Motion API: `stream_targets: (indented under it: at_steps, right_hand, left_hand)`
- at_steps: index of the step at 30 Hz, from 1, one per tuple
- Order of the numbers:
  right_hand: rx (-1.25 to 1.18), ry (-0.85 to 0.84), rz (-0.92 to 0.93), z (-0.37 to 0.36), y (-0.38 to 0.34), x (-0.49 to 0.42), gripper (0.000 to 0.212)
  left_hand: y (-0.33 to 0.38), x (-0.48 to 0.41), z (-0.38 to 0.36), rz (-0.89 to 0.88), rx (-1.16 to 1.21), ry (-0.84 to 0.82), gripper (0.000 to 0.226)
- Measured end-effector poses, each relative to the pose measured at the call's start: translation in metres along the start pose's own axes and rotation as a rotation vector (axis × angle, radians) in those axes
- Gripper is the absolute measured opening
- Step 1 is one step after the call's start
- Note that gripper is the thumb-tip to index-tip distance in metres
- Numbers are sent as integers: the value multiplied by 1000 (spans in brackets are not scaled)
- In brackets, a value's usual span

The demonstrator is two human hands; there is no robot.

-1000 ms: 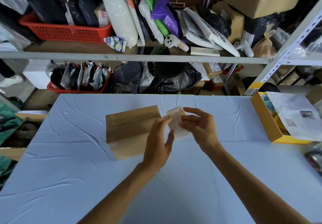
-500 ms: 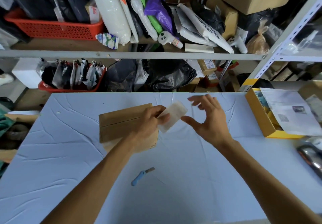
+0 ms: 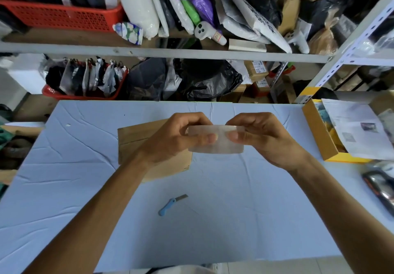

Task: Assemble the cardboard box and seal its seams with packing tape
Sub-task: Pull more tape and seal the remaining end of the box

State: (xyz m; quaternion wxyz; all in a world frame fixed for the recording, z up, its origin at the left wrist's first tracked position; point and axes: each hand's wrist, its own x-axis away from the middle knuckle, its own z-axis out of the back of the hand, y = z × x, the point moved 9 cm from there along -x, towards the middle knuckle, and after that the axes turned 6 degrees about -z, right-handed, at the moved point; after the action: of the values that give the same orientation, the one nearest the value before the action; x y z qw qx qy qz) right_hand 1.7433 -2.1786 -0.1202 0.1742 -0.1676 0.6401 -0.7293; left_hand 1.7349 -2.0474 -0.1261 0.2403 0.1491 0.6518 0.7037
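Note:
A roll of clear packing tape point(image 3: 215, 145) is held up above the table between both hands. My left hand point(image 3: 174, 139) pinches its left side and my right hand point(image 3: 264, 139) pinches its right side, thumbs on the near face. A flattened brown cardboard box point(image 3: 136, 137) lies on the pale blue table point(image 3: 234, 220) behind and under my left hand, which hides part of it.
A small blue-handled knife point(image 3: 170, 205) lies on the table nearer to me. A yellow box with papers point(image 3: 319, 133) stands at the right edge, a dark tool point(image 3: 381, 188) in front of it. Crowded shelves with bags and red baskets point(image 3: 64, 15) rise beyond the far edge.
My right hand, open beside the tape half a second ago, has closed on it. Both hands have turned the roll level and lifted it toward the table's middle.

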Motion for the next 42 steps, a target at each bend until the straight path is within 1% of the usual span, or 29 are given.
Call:
stream_targets:
  at_steps: [3,5,7,9,11,13,15,16,17,19,22,24,27,30,33,35,36,38,39,40,42]
  right_hand:
    - [-146,16,3,6,1,4,13]
    - [-255,32,-10,9,3,5,13]
    - [-340,37,-27,11,6,5,13]
    - [-356,46,-46,11,7,5,13]
    - [-233,69,-43,12,4,6,17]
    - [45,80,-6,10,-7,6,18]
    - [319,49,-7,3,-14,4,15]
    - [399,34,-23,0,-14,2,14]
    - [415,26,-44,-1,-13,1,13]
    - [312,23,-65,1,-10,1,11]
    - [61,23,-32,5,-6,5,14]
    - [-57,18,-22,5,-1,7,16]
    - [-184,18,-1,3,3,7,14]
    - [-308,17,5,5,6,9,12]
    - [-348,29,-36,8,9,10,13]
    - [-239,21,-54,7,5,12,14]
    - [-106,8,-55,6,1,13,15]
    - [236,-19,-59,-1,-5,11,17]
    - [341,-4,-55,-1,-6,9,16]
    - [358,23,-45,0,-8,8,13]
    - [235,51,-23,4,-9,7,9]
  left_hand:
    - [0,4,3,-13,-17,-17,28]
    - [-4,6,4,-14,51,0,35]
    - [-7,6,6,-19,107,27,34]
    - [-11,5,8,-13,137,57,25]
    - [-13,4,8,0,118,70,16]
    - [-12,2,5,12,26,63,16]
    - [-12,-1,3,21,-85,65,19]
    - [-12,-1,3,23,-116,67,20]
    - [-12,-2,3,23,-132,66,20]
    - [-10,0,4,22,-136,60,22]
    - [-4,2,3,5,-83,19,26]
    - [-2,1,0,6,-58,-17,28]
    - [-6,1,-1,18,37,-27,27]
    - [-8,3,-1,11,102,-29,18]
    - [-5,2,-3,-2,98,-41,24]
    - [-4,0,-4,9,60,-29,24]
    - [-3,-1,-5,13,1,-32,24]
    - [-3,-4,-7,15,-173,-31,21]
    - [-3,-4,-7,13,-223,-22,21]
    - [-3,-5,-6,7,-228,-12,22]
    - [0,-4,0,-25,-156,36,25]
